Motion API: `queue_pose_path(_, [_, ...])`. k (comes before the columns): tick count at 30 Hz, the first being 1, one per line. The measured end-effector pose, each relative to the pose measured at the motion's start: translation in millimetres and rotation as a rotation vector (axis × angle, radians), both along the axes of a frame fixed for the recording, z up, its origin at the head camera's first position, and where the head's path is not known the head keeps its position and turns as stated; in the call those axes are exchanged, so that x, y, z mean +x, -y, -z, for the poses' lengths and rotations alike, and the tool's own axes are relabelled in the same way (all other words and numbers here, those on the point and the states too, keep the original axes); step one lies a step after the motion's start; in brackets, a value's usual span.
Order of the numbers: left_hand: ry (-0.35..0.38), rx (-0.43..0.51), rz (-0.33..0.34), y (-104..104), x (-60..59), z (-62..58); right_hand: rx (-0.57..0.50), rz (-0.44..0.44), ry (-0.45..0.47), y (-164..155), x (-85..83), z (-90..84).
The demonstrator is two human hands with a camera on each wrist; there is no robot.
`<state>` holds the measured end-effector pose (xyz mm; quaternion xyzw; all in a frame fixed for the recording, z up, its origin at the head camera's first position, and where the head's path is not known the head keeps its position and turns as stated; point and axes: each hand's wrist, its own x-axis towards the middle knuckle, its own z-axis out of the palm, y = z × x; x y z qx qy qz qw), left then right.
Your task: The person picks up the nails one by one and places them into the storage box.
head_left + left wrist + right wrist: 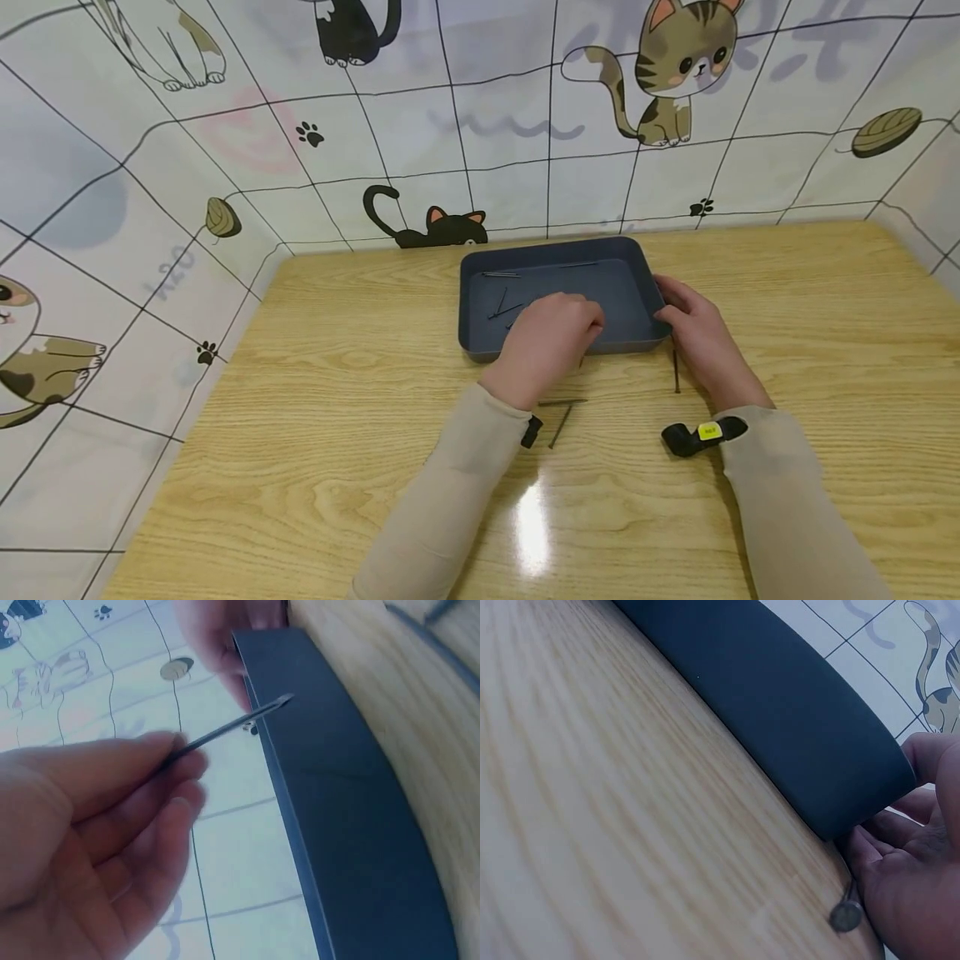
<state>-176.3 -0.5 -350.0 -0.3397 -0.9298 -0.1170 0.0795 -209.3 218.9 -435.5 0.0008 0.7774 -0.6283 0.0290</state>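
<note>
A nail [232, 729] is pinched between the thumb and fingertips of my left hand [551, 337], its pointed end sticking out. That hand is over the near wall of a dark blue-grey tray [626, 292], and in the head view it covers part of the tray's inside. My right hand [701, 337] grips the tray's right end by the near corner, thumb at the rim and fingers around the outer side. Several thin nails [501, 274] lie inside the tray, mostly toward the left and back. Beside the right hand, another nail [677, 372] lies on the table, its round head toward me.
Two more nails lie on the wooden table [337, 417] in front of the tray, one crosswise nail [564, 402] and one slanted nail [559, 428]. Behind the table hangs a white cloth [510, 133] printed with cats and grid lines.
</note>
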Motion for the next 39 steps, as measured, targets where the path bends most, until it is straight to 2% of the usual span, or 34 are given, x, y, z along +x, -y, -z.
queue_pose_path(7, [-0.041,0.049,-0.103,14,-9.8,-5.0,0.026,-0.002,-0.012,0,-0.4,-0.2])
queue_pose_path(16, [-0.096,0.142,-0.166,26,-20.7,-1.5,0.012,0.003,-0.012,0,-0.1,0.6])
queue_pose_path(23, [-0.047,0.16,-0.216,33,-28.7,7.4,0.004,0.003,-0.013,0,-0.3,0.7])
queue_pose_path(27, [-0.032,0.152,-0.267,38,-33.3,13.1,0.01,0.006,-0.012,0,-0.4,0.7])
queue_pose_path(34, [-0.03,0.108,-0.337,46,-40.5,21.4,0.015,0.01,-0.007,0,-1.1,1.0])
queue_pose_path(39, [0.008,0.081,-0.36,49,-42.8,24.3,0.002,0.01,-0.011,0,-1.1,0.8])
